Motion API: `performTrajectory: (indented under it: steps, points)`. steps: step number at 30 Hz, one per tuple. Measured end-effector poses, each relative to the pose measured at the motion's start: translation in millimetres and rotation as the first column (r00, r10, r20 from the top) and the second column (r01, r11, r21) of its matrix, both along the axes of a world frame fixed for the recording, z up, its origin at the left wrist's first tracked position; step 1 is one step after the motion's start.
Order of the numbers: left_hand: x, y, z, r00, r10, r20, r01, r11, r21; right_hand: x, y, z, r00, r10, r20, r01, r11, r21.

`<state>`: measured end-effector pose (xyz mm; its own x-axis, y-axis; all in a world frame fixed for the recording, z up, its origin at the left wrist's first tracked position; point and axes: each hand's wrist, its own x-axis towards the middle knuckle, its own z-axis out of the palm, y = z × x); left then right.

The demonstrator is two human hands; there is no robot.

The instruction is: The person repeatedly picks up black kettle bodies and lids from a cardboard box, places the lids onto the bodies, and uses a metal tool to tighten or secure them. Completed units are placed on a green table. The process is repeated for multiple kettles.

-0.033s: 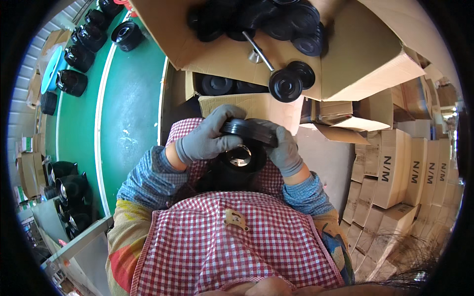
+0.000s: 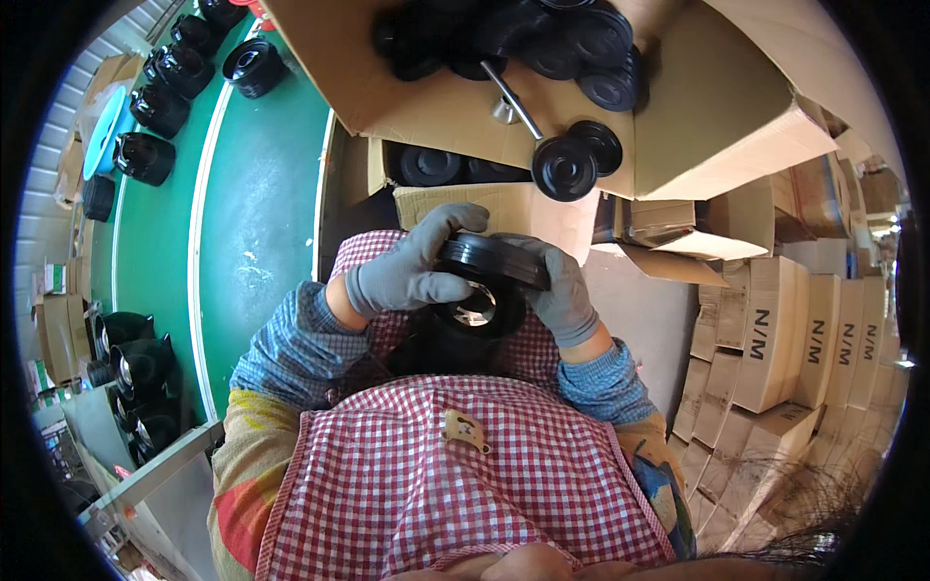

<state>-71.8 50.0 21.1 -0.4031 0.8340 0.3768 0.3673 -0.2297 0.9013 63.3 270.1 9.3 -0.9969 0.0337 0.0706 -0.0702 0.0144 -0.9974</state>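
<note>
Between my gloved hands is a round black ribbed lid-like piece, held tilted at chest height. My left hand grips its left side, with the thumb below and the fingers at the upper edge. My right hand closes on its right end; some of those fingers are hidden behind it. Just beneath, in my lap, sits a black rounded body with a shiny metal-lined opening. Whether the lid-like piece touches this body I cannot tell.
Ahead, an open cardboard box holds several black discs. A metal rod and two round black lids are at its near side. On my left, a green table carries black pots. Cartons are stacked on my right.
</note>
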Motion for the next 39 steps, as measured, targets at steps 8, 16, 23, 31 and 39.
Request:
performTrajectory:
  steps: [8, 16, 23, 31, 39]
  points:
    - [9.6, -6.2, -46.8, 0.949, -0.064, 0.307, 0.06, 0.998, 0.02, 10.7, -14.1, -33.2, 0.987, 0.019, -0.157, -0.027, 0.998, -0.051]
    - [14.7, -6.8, -48.7, 0.989, -0.019, 0.149, 0.009, 0.998, 0.065, 0.2, -6.3, -41.7, 0.939, 0.135, -0.315, -0.135, 0.991, 0.023]
    - [13.7, -6.2, -54.6, 0.997, -0.019, 0.076, 0.011, 0.995, 0.1, -0.6, -11.7, -40.3, 0.964, 0.093, -0.25, -0.096, 0.995, 0.0]
    - [15.1, -10.4, -52.5, 0.999, -0.028, -0.032, 0.03, 0.997, 0.075, 10.1, -18.5, -33.4, 0.982, 0.084, -0.17, -0.046, 0.975, 0.215]
    - [18.9, -25.6, 3.7, 0.954, 0.017, -0.298, -0.065, 0.986, -0.153, 1.7, 0.8, -25.5, 0.97, 0.162, -0.179, -0.121, 0.968, 0.219]
